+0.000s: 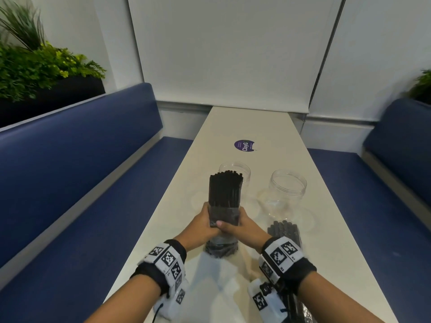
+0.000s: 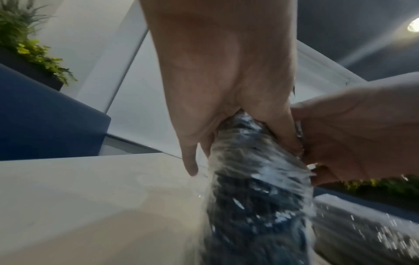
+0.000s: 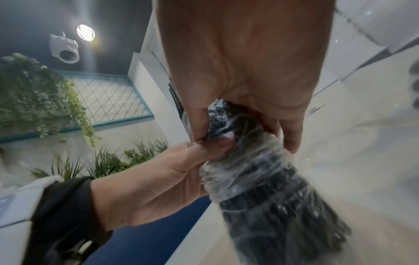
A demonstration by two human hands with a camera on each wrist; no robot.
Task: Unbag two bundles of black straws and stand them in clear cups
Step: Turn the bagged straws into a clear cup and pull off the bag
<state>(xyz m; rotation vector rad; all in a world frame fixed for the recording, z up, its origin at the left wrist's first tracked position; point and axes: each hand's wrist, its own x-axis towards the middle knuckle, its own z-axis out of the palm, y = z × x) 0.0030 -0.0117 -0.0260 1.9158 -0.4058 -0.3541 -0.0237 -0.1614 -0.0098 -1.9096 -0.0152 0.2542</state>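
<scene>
A bundle of black straws (image 1: 225, 190) stands tilted on the white table (image 1: 233, 127), its top half bare. A clear plastic bag (image 1: 221, 247) is bunched around its lower half. My left hand (image 1: 205, 223) and right hand (image 1: 240, 226) both grip the bundle at its middle, fingers curled round the bag's edge. The wrist views show the left hand (image 2: 226, 89) and right hand (image 3: 244, 62) wrapped on the crinkled bag (image 3: 260, 175). Two empty clear cups stand behind: the left cup (image 1: 234, 170) and the right cup (image 1: 288, 192). A second bagged bundle (image 1: 283, 230) lies under my right wrist.
A purple round sticker (image 1: 244, 144) lies on the table beyond the cups. Blue benches run along the left (image 1: 70, 171) and the right (image 1: 384, 206) of the narrow table. Green plants (image 1: 35, 68) sit behind the left bench. A white wall closes the far end.
</scene>
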